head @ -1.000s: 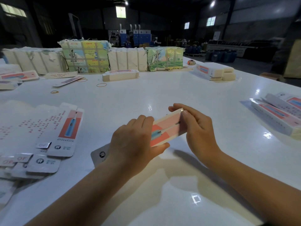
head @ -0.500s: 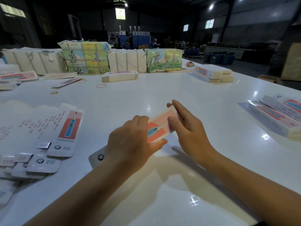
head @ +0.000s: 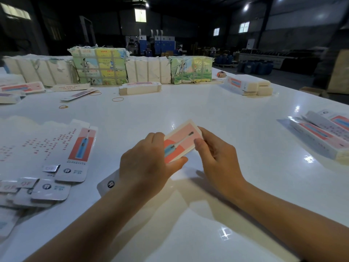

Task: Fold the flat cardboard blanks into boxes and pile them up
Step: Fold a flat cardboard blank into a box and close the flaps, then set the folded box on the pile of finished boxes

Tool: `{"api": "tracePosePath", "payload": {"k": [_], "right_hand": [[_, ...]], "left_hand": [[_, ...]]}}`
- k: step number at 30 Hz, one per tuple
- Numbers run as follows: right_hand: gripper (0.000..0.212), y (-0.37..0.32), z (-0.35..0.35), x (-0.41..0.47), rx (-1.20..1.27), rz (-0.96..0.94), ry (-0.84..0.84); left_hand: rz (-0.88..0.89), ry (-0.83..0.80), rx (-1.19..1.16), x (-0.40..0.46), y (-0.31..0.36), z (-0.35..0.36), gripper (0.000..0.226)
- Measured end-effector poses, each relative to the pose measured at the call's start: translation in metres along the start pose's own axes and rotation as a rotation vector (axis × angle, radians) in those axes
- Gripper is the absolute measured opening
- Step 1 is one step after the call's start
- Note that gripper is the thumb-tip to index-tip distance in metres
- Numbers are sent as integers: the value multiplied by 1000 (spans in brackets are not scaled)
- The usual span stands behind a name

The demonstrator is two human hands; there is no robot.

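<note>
A pink cardboard box (head: 179, 140) printed with a blue toothbrush lies slanted between both hands, just above the white table (head: 207, 110). My left hand (head: 145, 165) grips its near half, thumb under the lower edge; a white end flap sticks out by the wrist. My right hand (head: 215, 157) pinches its far right edge with thumb and fingers. A fanned spread of flat blanks (head: 47, 154) covers the table to the left. Folded boxes (head: 324, 137) lie piled at the right edge.
Wrapped bundles (head: 98, 67) line the table's far side, with a banded stack of blanks (head: 139, 87) in front of them. More boxes (head: 247, 86) sit far right. Loose rubber bands (head: 117, 99) lie on the table.
The box has tipped up to a steeper slant. My right hand slid from its far end to its right edge; my left hand kept its grip.
</note>
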State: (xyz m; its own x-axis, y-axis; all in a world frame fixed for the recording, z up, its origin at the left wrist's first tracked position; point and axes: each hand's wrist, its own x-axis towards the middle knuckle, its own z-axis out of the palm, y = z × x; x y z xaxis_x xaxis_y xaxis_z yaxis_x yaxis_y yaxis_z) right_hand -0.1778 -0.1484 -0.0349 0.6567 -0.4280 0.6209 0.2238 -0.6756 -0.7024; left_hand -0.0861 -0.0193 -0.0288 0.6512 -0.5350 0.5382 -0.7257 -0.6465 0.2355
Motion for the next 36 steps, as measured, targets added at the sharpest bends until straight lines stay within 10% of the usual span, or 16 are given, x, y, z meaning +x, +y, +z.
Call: {"api": "tracePosePath", "payload": {"k": [7,17,22,36], "right_hand": [[33,0,-9,4,59,48,-146],[77,13,-17,10,-610,-362,-420],[65,23,-29,19,-717,-458,-340],[33,132,-291,52,-1001,642,566]], "left_hand": [[68,-30,-16,2,-13,-10,73],[257,-218,-24,2,-19,-22,80],[415,3,68,12,-29,0,79],[326,-181,-337,7,-50,75,49]]}}
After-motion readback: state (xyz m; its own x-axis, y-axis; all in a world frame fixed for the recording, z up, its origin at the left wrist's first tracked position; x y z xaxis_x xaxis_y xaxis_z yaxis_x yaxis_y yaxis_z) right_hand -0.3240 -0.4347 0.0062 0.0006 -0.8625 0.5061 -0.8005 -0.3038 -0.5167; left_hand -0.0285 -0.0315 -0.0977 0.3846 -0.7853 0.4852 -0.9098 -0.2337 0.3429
